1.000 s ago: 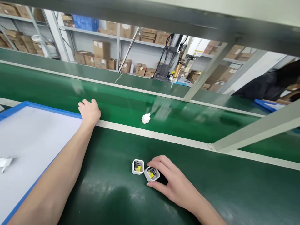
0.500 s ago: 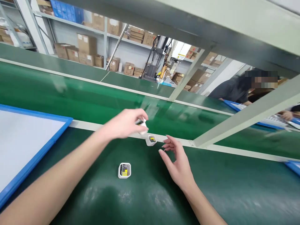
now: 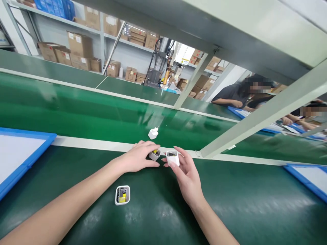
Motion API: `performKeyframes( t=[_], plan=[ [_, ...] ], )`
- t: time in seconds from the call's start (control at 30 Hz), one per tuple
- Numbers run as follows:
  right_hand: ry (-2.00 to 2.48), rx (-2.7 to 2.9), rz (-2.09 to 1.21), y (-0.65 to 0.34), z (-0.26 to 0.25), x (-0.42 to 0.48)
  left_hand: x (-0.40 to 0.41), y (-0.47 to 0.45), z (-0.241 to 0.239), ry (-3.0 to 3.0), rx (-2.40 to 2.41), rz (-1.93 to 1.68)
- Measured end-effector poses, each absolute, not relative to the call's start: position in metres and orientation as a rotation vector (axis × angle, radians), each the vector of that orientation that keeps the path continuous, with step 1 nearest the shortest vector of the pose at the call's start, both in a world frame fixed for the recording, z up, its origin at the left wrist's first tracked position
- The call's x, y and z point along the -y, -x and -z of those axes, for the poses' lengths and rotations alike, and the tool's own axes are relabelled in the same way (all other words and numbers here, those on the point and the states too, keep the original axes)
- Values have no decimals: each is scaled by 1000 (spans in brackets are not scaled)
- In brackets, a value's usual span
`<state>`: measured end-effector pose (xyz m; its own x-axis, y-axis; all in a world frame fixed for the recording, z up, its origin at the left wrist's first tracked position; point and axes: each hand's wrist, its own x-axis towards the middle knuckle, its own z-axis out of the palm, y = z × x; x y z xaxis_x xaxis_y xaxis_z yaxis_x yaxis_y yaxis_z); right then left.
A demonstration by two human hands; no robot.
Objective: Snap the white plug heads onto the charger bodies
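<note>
My right hand (image 3: 187, 173) holds a small white charger housing (image 3: 173, 159) between thumb and fingers, its open top showing dark parts inside. Close by on the left, my left hand (image 3: 136, 156) has its thumb and fingers around a second open charger housing (image 3: 154, 156), which leans slightly and has yellow inside. This one is by the pale ledge at the back of the table. A third open housing (image 3: 122, 195), with yellow and black parts in it, stands on the dark green table below my left hand. Beyond my hands, a white plug piece (image 3: 153, 133) with prongs lies on the green belt.
A blue-edged white board (image 3: 25, 146) lies at left, another (image 3: 309, 177) at right. A slanting metal post (image 3: 245, 126) rises beside my right hand, under an overhead beam (image 3: 204, 30). Behind the belt are a machine (image 3: 160, 64), shelved cartons (image 3: 79, 44) and people at work.
The view has shifted right. My left hand has lowered to the housing by the ledge. My right hand, empty before, now holds a housing. The white plug piece now shows on the belt.
</note>
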<state>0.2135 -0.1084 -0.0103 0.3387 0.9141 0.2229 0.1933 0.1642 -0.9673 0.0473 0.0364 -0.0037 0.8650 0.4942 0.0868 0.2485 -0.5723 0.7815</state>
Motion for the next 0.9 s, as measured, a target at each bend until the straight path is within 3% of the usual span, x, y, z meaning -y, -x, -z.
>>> performKeyframes(
  t=[0.5,0.63,0.73,0.9],
  plan=[
    [1525,1406,-850,-225,9,105,-53,-31,2,-2038,-278,-117],
    [1478,1722,-651,-220,5,104,-60,-19,-26,-2128,-398,-88],
    [1468,2083,-284,-221,11,97,-74,0,-60,-2455,-580,-143],
    [1331,2280,-5,-207,35,83,-110,90,-118,-2603,-1000,-69]
  ],
)
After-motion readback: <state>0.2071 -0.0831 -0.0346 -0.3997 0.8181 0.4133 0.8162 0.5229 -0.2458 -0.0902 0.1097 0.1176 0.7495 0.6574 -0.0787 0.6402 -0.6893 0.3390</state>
